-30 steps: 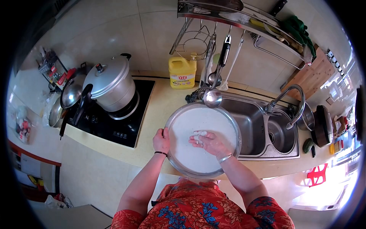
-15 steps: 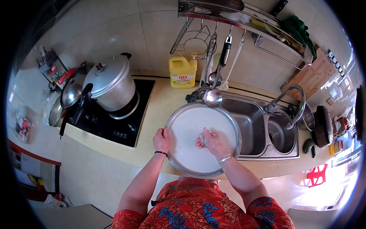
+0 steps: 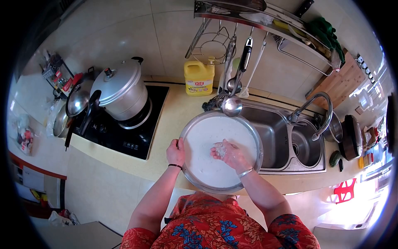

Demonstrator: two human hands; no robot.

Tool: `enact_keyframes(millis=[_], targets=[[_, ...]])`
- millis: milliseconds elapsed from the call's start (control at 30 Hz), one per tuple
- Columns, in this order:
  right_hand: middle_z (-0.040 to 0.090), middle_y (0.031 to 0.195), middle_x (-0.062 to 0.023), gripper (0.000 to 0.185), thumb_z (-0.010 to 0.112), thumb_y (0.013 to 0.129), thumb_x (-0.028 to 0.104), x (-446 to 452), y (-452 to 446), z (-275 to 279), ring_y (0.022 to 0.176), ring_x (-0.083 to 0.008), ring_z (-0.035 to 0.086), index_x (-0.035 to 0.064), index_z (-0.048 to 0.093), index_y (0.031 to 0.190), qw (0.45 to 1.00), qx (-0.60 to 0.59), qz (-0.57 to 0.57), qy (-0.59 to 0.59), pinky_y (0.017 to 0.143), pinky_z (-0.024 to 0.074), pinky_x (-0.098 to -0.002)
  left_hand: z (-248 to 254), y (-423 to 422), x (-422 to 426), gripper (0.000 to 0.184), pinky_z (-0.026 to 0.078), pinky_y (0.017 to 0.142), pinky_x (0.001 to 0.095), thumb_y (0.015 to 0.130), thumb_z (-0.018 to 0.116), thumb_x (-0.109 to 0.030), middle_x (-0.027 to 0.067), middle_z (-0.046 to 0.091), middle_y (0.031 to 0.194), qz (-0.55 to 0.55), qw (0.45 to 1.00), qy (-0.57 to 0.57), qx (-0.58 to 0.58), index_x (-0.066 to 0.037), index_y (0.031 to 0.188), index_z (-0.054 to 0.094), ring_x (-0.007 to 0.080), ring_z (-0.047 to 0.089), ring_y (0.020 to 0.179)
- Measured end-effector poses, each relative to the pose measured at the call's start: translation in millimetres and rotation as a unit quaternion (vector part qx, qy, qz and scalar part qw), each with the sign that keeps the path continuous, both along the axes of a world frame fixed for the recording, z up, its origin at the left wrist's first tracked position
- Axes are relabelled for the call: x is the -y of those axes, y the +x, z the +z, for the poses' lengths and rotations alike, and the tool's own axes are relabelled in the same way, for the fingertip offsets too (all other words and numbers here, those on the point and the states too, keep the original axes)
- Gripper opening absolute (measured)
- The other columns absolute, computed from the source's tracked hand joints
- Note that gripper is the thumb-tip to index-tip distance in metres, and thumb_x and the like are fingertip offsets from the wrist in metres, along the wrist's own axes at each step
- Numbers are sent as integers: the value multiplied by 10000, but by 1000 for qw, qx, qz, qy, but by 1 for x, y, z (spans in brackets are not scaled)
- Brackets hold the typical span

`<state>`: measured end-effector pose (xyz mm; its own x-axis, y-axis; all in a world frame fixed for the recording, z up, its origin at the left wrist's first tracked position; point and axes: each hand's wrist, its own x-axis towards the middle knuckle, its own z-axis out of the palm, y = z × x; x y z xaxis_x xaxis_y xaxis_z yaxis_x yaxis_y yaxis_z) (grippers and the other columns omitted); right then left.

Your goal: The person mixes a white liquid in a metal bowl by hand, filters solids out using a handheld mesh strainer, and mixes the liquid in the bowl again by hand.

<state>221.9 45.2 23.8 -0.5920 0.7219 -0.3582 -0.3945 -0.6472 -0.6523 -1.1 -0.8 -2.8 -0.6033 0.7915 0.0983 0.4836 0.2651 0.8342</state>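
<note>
A wide metal basin (image 3: 188, 176) full of milky white liquid (image 3: 207, 168) sits at the counter's front edge, in front of my body. My left hand (image 3: 175, 152) is closed on its left rim, thumb uppermost. Over the middle of the basin, at the liquid's surface, my right hand (image 3: 232, 154) is turned partly palm up, with its fingers bent to the left. Wet white stuff (image 3: 221, 150) lies cupped in those fingers; whether it is grains or lumps is too small to tell.
A double sink (image 3: 271, 137) with a faucet (image 3: 323, 106) adjoins the basin's right side. Ladles (image 3: 231, 106) hang just behind its rim, near a yellow detergent jug (image 3: 199, 79). On the left, a large lidded pot (image 3: 124, 97) stands on a black cooktop (image 3: 141, 141).
My right hand has turned and opened a little, its fingers shifting slightly left over the liquid. My left hand and the basin have stayed in place.
</note>
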Motion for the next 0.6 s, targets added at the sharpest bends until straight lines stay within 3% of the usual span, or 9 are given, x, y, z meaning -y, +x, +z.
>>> enact_keyframes(millis=[33, 100, 233, 300, 333, 400, 433, 500, 600], targets=[[589, 925, -197, 450, 441, 905, 341, 1, 0, -1, 821, -264, 600, -81, 497, 1048, 1000, 0, 0, 0, 727, 505, -342, 0, 0, 0, 357, 435, 544, 402, 864, 478, -350, 167, 566, 616, 1, 1000, 1, -2, -22, 751, 558, 318, 565, 584], [590, 928, -174, 284, 511, 881, 184, 3, -2, -1, 827, -243, 598, -62, 519, 1023, 997, 37, -45, 56, 729, 508, -331, -1, -1, -1, 356, 432, 541, 399, 862, 480, -348, 166, 564, 614, 0, 1000, -2, 1, -20, 747, 558, 317, 562, 579], [609, 842, -135, 191, 544, 854, 131, -3, -6, -1, 779, -219, 606, -47, 568, 917, 986, 130, -70, 79, 674, 505, -308, 3, 1, 0, 355, 426, 532, 391, 859, 481, -344, 164, 559, 605, 2, 1000, 1, 13, -19, 737, 556, 313, 552, 562], [611, 718, -114, 190, 575, 828, 166, -12, -9, 2, 698, -206, 609, -21, 594, 796, 938, 296, 3, 179, 624, 489, -296, 3, 1, 0, 355, 426, 531, 389, 859, 481, -345, 163, 558, 604, 2, 1000, 4, 13, -20, 738, 556, 312, 550, 559], [611, 718, -114, 190, 575, 828, 166, -14, -11, 7, 698, -206, 609, -21, 594, 796, 938, 296, 3, 179, 624, 489, -296, 3, 1, 0, 356, 427, 531, 387, 859, 482, -346, 163, 556, 603, 2, 1000, 7, 12, -20, 739, 557, 310, 549, 556], [594, 632, -132, 274, 566, 823, 247, -16, -18, 17, 636, -239, 606, -7, 597, 728, 794, 527, 19, 304, 612, 477, -325, 3, 1, 0, 358, 428, 533, 387, 860, 481, -349, 163, 557, 605, 3, 1000, 1, 9, -20, 740, 557, 310, 550, 560], [594, 632, -132, 274, 566, 823, 247, -19, -20, 12, 636, -239, 606, -7, 597, 728, 794, 526, 19, 304, 612, 477, -325, 3, 1, 0, 361, 429, 535, 387, 860, 480, -351, 163, 559, 607, 3, 1000, -5, 6, -19, 741, 556, 310, 552, 563], [602, 726, -162, 303, 483, 857, 285, -26, -25, -2, 679, -282, 600, 16, 605, 790, 623, 613, 21, 485, 665, 480, -354, 1, 1, -1, 364, 430, 538, 387, 860, 479, -354, 163, 560, 610, 5, 1000, -6, 8, -19, 743, 557, 312, 554, 567], [608, 824, -175, 296, 426, 868, 238, -29, -35, -11, 750, -314, 594, 2, 602, 841, 582, 640, 31, 501, 703, 479, -383, 0, 0, -1, 370, 432, 543, 390, 860, 477, -361, 163, 564, 614, 7, 1000, -8, 13, -19, 745, 557, 314, 558, 574]])
